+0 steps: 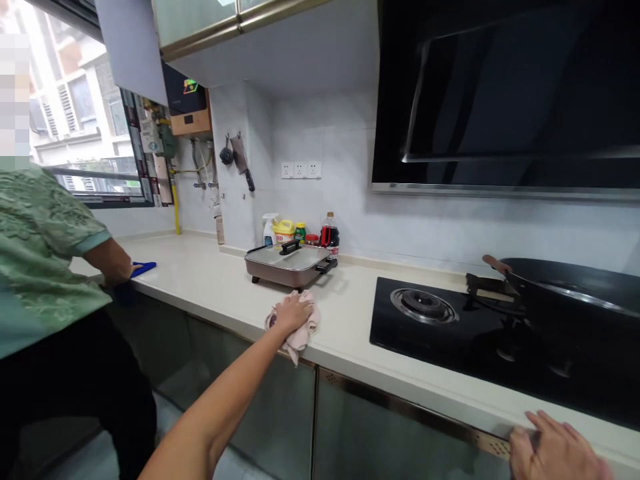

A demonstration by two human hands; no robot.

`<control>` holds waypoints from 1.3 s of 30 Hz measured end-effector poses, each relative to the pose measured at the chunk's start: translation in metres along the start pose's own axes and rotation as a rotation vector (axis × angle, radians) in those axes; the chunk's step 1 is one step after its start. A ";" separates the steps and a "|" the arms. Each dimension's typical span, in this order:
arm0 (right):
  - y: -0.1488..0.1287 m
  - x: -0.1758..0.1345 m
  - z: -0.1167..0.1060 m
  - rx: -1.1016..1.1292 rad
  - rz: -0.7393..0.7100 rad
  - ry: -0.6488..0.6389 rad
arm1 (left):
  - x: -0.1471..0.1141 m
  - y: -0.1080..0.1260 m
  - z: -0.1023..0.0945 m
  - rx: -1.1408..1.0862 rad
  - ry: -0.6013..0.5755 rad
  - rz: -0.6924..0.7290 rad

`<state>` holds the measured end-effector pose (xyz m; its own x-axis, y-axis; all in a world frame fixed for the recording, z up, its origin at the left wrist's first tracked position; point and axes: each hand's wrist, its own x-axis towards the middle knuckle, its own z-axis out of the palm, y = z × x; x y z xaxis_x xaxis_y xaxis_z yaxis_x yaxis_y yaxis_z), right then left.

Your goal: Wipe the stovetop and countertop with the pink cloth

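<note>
My left hand (293,312) presses on a crumpled pale pink cloth (304,333) on the white countertop (345,313), and part of the cloth hangs over the front edge. Just behind it stands a brown electric pan (275,270) with a glass lid and black handles. At the lower right, my right hand (555,450) rests at the counter's front edge below the stove, fingers stretched out and holding nothing.
A black gas stove (420,333) carries a large wok (575,293) under a range hood (500,120). Bottles (330,235) line the wall, where a cleaver (241,160) hangs. At left, another person (45,253) has a hand on a blue cloth (144,268).
</note>
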<state>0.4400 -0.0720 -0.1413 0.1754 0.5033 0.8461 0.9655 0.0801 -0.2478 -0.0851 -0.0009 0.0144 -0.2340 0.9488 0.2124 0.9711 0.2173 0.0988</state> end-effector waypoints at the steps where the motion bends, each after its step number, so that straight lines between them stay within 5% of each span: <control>1: -0.003 -0.001 -0.001 -0.002 0.009 0.038 | -0.004 0.018 0.002 -0.006 -0.004 0.042; 5: -0.010 -0.004 -0.008 -0.003 -0.039 0.082 | -0.026 0.084 0.007 -0.037 -0.003 0.197; 9: -0.007 -0.007 -0.012 -0.003 -0.072 0.041 | -0.058 0.126 0.007 -0.060 0.041 0.290; 16: -0.008 -0.006 -0.008 0.031 -0.035 0.021 | -0.107 0.149 0.012 -0.072 0.186 0.272; 24: -0.008 -0.001 -0.006 0.094 0.052 -0.061 | -0.135 0.194 0.024 -0.086 0.282 0.349; 33: -0.036 0.005 -0.052 0.616 0.124 -0.118 | -0.148 0.288 0.039 -0.288 0.067 0.662; 39: -0.080 0.032 -0.051 0.764 -0.029 -0.317 | -0.128 0.276 0.019 -0.376 -0.162 0.885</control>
<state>0.3780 -0.1067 -0.0702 -0.0205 0.7014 0.7125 0.5520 0.6021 -0.5769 0.2140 -0.0579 -0.0043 0.6096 0.7599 0.2258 0.7074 -0.6500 0.2778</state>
